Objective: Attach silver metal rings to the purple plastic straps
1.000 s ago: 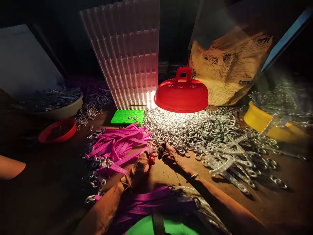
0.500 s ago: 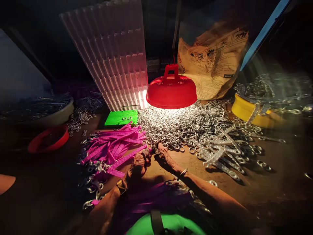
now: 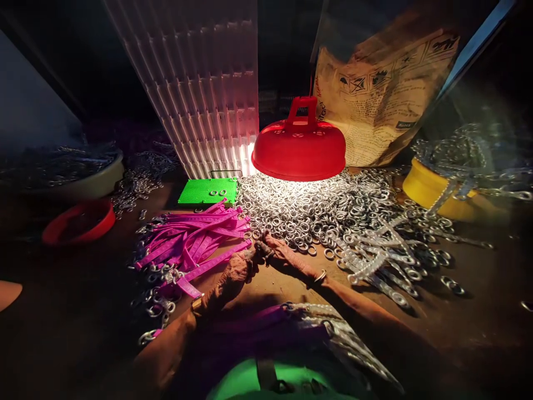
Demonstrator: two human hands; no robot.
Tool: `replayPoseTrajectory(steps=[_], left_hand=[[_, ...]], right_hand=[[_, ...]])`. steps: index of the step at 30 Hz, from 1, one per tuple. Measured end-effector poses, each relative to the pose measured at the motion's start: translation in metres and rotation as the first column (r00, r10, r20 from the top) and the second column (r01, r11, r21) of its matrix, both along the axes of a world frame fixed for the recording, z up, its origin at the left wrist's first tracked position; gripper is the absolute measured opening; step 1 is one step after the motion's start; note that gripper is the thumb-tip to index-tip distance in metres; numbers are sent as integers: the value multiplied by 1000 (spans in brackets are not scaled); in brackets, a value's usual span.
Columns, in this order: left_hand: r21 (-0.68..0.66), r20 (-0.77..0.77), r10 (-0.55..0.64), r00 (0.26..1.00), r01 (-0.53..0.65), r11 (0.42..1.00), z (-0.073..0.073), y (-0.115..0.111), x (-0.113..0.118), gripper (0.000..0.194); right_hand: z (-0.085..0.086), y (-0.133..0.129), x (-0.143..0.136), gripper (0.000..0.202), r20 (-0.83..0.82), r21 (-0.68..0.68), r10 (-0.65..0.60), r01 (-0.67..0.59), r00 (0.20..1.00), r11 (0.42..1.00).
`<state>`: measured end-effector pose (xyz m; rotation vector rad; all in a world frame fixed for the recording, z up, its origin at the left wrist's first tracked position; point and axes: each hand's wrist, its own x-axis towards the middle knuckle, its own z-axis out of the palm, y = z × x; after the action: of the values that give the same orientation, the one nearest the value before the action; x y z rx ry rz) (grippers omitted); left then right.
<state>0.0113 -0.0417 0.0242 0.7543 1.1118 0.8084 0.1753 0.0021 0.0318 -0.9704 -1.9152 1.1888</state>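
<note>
Head view: left hand (image 3: 238, 270) and right hand (image 3: 281, 253) close together at the metal rings (image 3: 295, 222)

You have both curled inward; dark shadow hides the tips, so I cannot tell whether either grips anything. Rings heap just beyond them, beneath a red lampshade (image 3: 298, 153). Magenta straps (image 3: 195, 239) lie beside your left hand on the bench (image 3: 287, 284); silvery straps (image 3: 370, 268) lie farther right.

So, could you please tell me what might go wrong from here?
The flat pink strips lie beside the left hand, which might drag some. The right hand is close to the heaped silver-coloured rings and could scatter some. The domed red lampshade hangs low over that heap, so reaching beneath might bump it.
</note>
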Motion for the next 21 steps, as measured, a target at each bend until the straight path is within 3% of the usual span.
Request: replayPoseTrajectory(steps=[4, 8, 11, 14, 17, 21], left_hand=[[30, 14, -80, 997, 80, 996, 42, -18, -5, 42], [-26, -85, -250, 964, 249, 968, 72, -45, -10, 43], [18, -109, -360, 927, 364, 931, 73, -69, -11, 43], [21, -42, -394, 918, 395, 919, 64, -95, -10, 49], [-9, 51, -337, 940, 338, 941, 60, -117, -6, 52], [-103, 142, -189, 972, 205, 973, 61, -132, -2, 43]], right_hand=[[20, -33, 15, 12, 187, 115, 191, -214, 964, 970], [32, -92, 24, 23, 304, 119, 168, -212, 938, 970], [38, -130, 33, 23, 342, 152, 98, -158, 935, 976], [42, -153, 38, 24, 318, 71, 112, -142, 941, 987], [45, -162, 35, 27, 223, -119, 141, -117, 965, 986], [44, -161, 30, 30, 107, -340, 183, -137, 977, 930]])
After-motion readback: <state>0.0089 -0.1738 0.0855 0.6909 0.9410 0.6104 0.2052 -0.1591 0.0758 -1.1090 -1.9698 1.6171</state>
